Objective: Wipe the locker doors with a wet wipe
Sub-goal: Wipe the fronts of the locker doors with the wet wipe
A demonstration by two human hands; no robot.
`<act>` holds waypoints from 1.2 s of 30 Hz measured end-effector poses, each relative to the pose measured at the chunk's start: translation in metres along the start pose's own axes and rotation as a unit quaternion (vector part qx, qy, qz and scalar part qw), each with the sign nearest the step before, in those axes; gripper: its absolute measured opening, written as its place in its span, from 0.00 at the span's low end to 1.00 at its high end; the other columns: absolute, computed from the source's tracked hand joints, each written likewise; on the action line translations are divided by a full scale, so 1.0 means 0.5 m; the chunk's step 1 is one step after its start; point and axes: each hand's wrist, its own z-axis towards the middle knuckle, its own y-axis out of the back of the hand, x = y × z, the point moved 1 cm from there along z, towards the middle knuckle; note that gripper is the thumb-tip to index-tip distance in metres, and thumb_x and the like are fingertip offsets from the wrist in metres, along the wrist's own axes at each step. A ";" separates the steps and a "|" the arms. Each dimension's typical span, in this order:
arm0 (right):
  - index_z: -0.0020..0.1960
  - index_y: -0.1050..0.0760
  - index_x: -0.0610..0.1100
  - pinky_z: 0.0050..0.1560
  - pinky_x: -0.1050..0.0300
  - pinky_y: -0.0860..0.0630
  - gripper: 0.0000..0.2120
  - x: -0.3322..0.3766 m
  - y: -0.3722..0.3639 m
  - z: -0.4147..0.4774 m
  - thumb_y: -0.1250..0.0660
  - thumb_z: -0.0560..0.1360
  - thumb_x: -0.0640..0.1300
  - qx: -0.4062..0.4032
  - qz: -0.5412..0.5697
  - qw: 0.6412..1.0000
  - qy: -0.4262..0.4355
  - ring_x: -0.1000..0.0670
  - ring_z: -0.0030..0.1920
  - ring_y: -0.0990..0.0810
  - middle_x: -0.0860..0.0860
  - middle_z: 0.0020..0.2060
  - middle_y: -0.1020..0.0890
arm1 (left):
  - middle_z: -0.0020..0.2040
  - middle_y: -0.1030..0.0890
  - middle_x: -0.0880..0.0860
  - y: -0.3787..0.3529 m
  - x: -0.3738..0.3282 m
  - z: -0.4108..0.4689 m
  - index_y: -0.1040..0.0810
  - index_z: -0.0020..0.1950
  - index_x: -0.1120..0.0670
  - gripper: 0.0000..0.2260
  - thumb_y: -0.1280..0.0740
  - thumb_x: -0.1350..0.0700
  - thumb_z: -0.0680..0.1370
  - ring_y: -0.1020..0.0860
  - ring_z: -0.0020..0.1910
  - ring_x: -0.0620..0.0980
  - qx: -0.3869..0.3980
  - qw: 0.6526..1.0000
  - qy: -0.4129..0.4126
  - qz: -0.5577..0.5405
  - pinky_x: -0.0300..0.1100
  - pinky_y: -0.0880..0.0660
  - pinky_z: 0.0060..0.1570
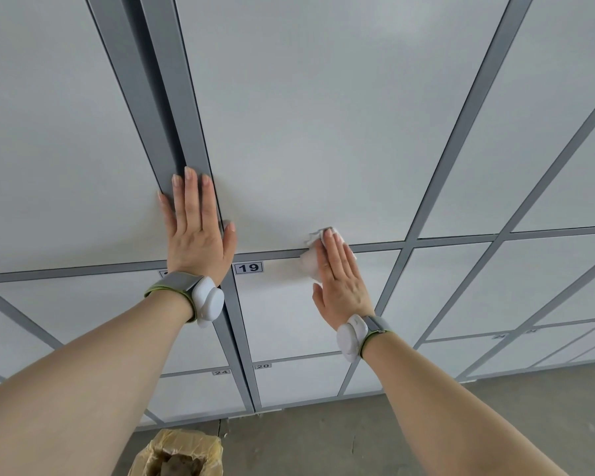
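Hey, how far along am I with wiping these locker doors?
Done: hard to tell; no door shows wet streaks. In hand: your right hand presses the wet wipe flat on the seam between the tall upper door and door 19, while your left hand braces on the grey upright. Left: likely most of door 19, plus door 20 and door 24 below.

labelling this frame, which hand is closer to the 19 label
Left. The left hand lies flat on the grey frame just up and left of the 19 label; the right hand presses the wet wipe farther off to the label's right.
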 end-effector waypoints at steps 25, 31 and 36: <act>0.74 0.43 0.31 0.77 0.50 0.50 0.37 0.010 -0.009 0.010 0.39 0.66 0.33 -0.020 -0.006 0.998 0.066 0.44 0.77 0.50 0.41 0.75 0.45 | 0.72 0.41 0.69 -0.004 0.004 -0.004 0.47 0.74 0.65 0.30 0.40 0.56 0.76 0.50 0.72 0.66 -0.004 1.000 -0.008 0.009 0.54 0.61 0.73; 0.75 0.46 0.32 0.77 0.51 0.51 0.34 0.017 0.009 0.029 0.45 0.69 0.38 -0.060 0.016 0.998 0.015 0.43 0.77 0.49 0.40 0.76 0.45 | 0.72 0.42 0.69 0.000 0.007 -0.003 0.47 0.74 0.65 0.30 0.40 0.56 0.76 0.49 0.72 0.66 -0.002 1.000 -0.014 0.011 0.53 0.62 0.74; 0.74 0.47 0.33 0.76 0.47 0.49 0.32 0.023 0.033 0.073 0.43 0.72 0.38 -0.152 0.044 0.987 -0.028 0.43 0.77 0.51 0.36 0.74 0.42 | 0.73 0.45 0.66 -0.002 0.011 -0.005 0.46 0.74 0.64 0.30 0.41 0.55 0.76 0.50 0.72 0.66 0.000 1.000 -0.021 0.013 0.53 0.62 0.74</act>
